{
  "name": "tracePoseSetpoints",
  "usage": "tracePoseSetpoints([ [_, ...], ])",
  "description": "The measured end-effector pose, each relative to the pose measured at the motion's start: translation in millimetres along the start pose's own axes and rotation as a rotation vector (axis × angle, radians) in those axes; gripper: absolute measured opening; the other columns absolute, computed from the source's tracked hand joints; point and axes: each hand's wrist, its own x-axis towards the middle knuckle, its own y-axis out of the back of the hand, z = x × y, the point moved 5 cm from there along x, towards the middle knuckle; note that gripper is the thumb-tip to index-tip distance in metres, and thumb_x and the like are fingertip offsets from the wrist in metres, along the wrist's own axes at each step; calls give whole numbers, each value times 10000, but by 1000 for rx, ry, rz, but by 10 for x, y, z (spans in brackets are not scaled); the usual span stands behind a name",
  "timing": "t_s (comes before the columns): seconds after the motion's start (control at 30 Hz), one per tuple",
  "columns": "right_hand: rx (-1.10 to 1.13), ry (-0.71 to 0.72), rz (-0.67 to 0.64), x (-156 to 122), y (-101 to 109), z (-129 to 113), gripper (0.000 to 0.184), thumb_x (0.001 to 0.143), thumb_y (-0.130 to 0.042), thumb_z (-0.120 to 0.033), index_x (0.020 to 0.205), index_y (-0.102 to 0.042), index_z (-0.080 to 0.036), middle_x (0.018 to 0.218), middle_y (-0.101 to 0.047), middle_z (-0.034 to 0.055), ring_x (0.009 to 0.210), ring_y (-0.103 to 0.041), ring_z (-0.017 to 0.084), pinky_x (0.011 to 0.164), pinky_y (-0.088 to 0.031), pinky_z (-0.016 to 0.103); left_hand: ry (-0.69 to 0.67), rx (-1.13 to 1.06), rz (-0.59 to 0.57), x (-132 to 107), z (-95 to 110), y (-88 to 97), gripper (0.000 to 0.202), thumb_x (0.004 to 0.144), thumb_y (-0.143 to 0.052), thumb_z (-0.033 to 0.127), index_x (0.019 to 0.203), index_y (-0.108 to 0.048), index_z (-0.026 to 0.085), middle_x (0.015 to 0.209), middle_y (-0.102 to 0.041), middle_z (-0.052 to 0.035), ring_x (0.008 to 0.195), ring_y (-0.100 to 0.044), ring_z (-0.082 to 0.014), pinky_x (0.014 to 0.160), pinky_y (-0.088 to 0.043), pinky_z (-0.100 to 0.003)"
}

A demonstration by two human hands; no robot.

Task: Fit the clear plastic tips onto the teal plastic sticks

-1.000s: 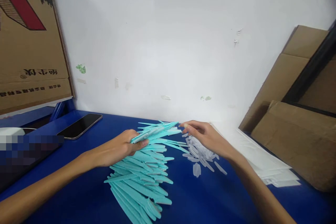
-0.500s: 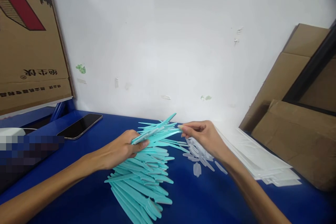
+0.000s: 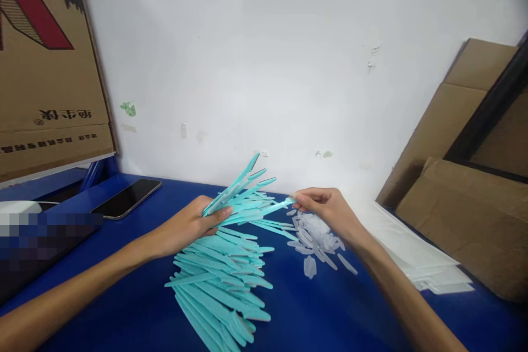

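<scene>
My left hand (image 3: 190,225) is closed on a fanned bundle of thin turquoise plastic sticks (image 3: 239,192), raised a little off the blue table (image 3: 313,313). My right hand (image 3: 325,209) pinches the tip of one turquoise stick (image 3: 277,207) that juts out of the bundle. Under both hands lies a loose pile of the same turquoise sticks (image 3: 218,286). Just below my right hand sits a heap of small clear plastic caps (image 3: 315,239).
A black phone (image 3: 126,198) lies at the back left of the table. A large printed cardboard box (image 3: 45,66) stands at left. Flat white bags (image 3: 412,258) and folded cardboard (image 3: 466,176) lean at right. A white wall runs behind.
My left hand has tilted the bundle upward, so its sticks fan higher. My right hand moved from the clear caps to a stick tip at the bundle and pinched it.
</scene>
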Motion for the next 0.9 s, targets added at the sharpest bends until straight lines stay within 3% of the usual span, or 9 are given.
tracePoseSetpoints([
  [0.13,86,-4,-17,-41,-223,9,473,794,-770,-602,1005,-830,-183,943,-810,105,871,-742,258,821,-593,396,4,-14,-6,-11,27,-50,558,913,-603,609,718,-238,233,705,-170,63,591,-174,-105,552,-293,-239],
  [0.3,77,3,-40,-59,-333,-9,513,785,-755,-643,1024,-834,-195,951,-813,110,886,-747,273,810,-605,413,-24,110,42,5,38,-65,478,930,-548,622,734,-403,210,720,-350,34,635,-342,-132,615,-383,-255],
  [0.47,34,-22,48,2,-58,59,523,755,-790,-625,987,-833,-158,891,-809,125,836,-743,265,808,-599,415,-10,214,87,29,-24,-11,484,944,-511,635,740,-422,206,721,-387,22,647,-405,-148,625,-397,-261],
  [0.6,36,-26,79,25,104,78,484,784,-780,-600,980,-827,-160,906,-806,127,837,-741,246,818,-592,394,-26,306,139,39,-40,56,519,959,-471,656,711,-389,208,659,-367,33,592,-351,-137,562,-319,-255],
  [0.77,47,-7,-92,-50,-246,11,398,839,-752,-562,992,-826,-202,935,-805,84,868,-750,237,757,-580,335,-77,383,143,32,33,-16,531,989,-403,657,710,-392,205,657,-397,24,583,-349,-135,544,-282,-256],
  [0.9,113,-20,-107,-79,-479,41,381,791,-807,-535,964,-834,-197,888,-809,64,805,-758,235,747,-600,341,-98,400,138,10,89,-97,539,1002,-359,658,707,-384,207,645,-388,29,561,-333,-126,526,-287,-249],
])
